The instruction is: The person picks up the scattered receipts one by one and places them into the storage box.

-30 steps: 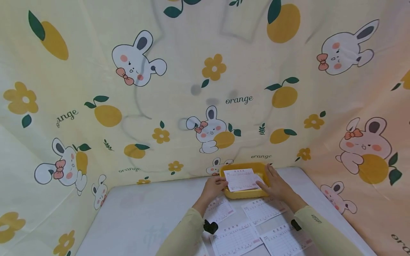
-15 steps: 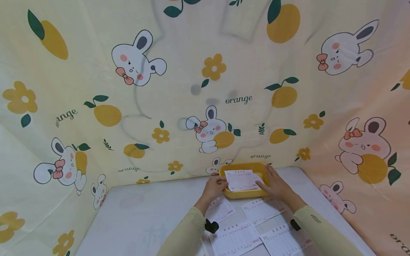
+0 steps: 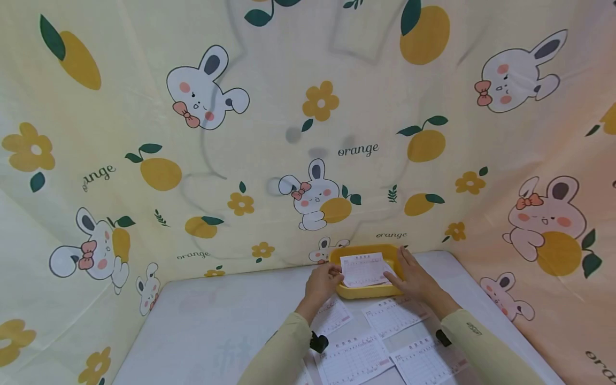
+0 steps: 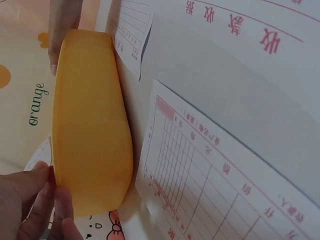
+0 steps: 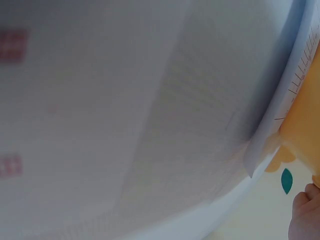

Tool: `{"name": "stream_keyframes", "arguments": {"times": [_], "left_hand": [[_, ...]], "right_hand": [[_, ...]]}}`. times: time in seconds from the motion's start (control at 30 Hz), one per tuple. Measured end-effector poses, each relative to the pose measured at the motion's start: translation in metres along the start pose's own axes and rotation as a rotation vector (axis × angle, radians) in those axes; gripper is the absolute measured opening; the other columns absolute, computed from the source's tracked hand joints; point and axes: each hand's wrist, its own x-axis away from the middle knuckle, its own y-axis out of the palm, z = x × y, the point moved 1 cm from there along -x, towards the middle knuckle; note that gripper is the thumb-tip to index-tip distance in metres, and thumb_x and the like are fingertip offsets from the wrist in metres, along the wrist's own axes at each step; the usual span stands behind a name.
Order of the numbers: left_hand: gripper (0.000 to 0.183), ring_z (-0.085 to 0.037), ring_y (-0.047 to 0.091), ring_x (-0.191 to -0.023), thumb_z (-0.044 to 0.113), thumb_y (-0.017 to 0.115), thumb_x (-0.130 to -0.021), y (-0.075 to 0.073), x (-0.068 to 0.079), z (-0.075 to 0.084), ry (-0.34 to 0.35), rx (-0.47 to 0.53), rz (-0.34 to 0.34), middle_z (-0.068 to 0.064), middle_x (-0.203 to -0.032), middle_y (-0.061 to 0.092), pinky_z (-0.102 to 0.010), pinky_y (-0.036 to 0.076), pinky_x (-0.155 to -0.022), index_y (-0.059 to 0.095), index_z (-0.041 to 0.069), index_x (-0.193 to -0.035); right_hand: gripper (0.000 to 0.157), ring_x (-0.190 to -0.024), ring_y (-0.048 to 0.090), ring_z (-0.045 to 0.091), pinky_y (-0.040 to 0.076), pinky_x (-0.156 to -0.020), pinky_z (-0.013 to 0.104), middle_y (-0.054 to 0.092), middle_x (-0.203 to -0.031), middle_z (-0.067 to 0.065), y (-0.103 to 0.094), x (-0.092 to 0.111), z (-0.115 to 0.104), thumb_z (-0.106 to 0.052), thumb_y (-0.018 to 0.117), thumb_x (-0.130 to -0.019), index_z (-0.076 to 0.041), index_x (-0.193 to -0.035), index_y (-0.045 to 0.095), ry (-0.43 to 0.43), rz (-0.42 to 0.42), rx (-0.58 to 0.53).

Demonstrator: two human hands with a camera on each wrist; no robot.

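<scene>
A yellow plastic basket (image 3: 368, 292) stands at the table's back edge, with receipt slips inside. The top receipt slip (image 3: 363, 270) leans up on its printed face toward me, covering most of another slip. My left hand (image 3: 321, 286) is at the basket's left end, thumb and fingers curled and pinching the slip's left edge by the rim. In the left wrist view, the left fingers (image 4: 42, 200) overlap the basket's rim. My right hand (image 3: 421, 280) lies along the basket's right end with straight fingers, its thumb over the slips' right edge.
Several printed receipt slips (image 3: 353, 359) lie spread on the white table (image 3: 202, 331) in front of the basket, some beneath the forearms. A cloth curtain (image 3: 269, 160) with rabbits and oranges rises right behind the basket and at both sides.
The top slip has shifted slightly right within the basket, and my left hand has moved a little right with it. My right hand and the basket stay where they were.
</scene>
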Motion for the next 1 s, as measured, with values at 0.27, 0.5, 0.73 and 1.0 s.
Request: {"name": "stream_keyframes", "arguments": {"times": [0.27, 0.5, 0.73, 1.0], "left_hand": [[0.016, -0.007, 0.061, -0.080, 0.026, 0.081, -0.098, -0.001, 0.002, 0.006, -0.016, -0.082, 0.037, 0.011, -0.094, 0.072, -0.032, 0.050, -0.075, 0.075, 0.018, -0.111], [0.015, -0.009, 0.060, -0.078, 0.027, 0.083, -0.097, -0.002, 0.000, 0.003, -0.025, -0.106, 0.073, 0.011, -0.091, 0.070, -0.037, 0.048, -0.077, 0.071, 0.020, -0.103], [0.016, -0.007, 0.055, -0.072, 0.026, 0.084, -0.096, -0.009, 0.003, -0.007, 0.010, -0.073, 0.097, 0.013, -0.091, 0.070, -0.032, 0.043, -0.069, 0.070, 0.020, -0.101], [0.012, -0.006, 0.057, -0.074, 0.029, 0.081, -0.098, -0.019, 0.007, -0.022, 0.005, -0.067, 0.074, 0.013, -0.095, 0.071, -0.030, 0.043, -0.068, 0.071, 0.022, -0.102]], "right_hand": [[0.104, -0.160, 0.013, 0.052, 0.020, -0.125, 0.068, 0.004, -0.177, 0.028, -0.001, 0.001, -0.001, -0.061, 0.056, -0.106, 0.007, -0.168, 0.008, 0.004, 0.005, 0.005], [0.105, -0.160, 0.013, 0.052, 0.020, -0.125, 0.068, 0.004, -0.177, 0.027, -0.001, 0.001, -0.001, -0.062, 0.056, -0.106, 0.007, -0.168, 0.008, 0.000, 0.004, 0.002], [0.104, -0.160, 0.012, 0.052, 0.020, -0.125, 0.068, 0.004, -0.177, 0.028, 0.000, 0.001, 0.000, -0.061, 0.055, -0.107, 0.008, -0.167, 0.007, -0.019, 0.010, 0.007], [0.103, -0.160, 0.013, 0.052, 0.021, -0.125, 0.069, 0.004, -0.177, 0.028, 0.001, 0.000, 0.000, -0.060, 0.056, -0.107, 0.008, -0.167, 0.007, -0.012, 0.002, 0.004]]}}
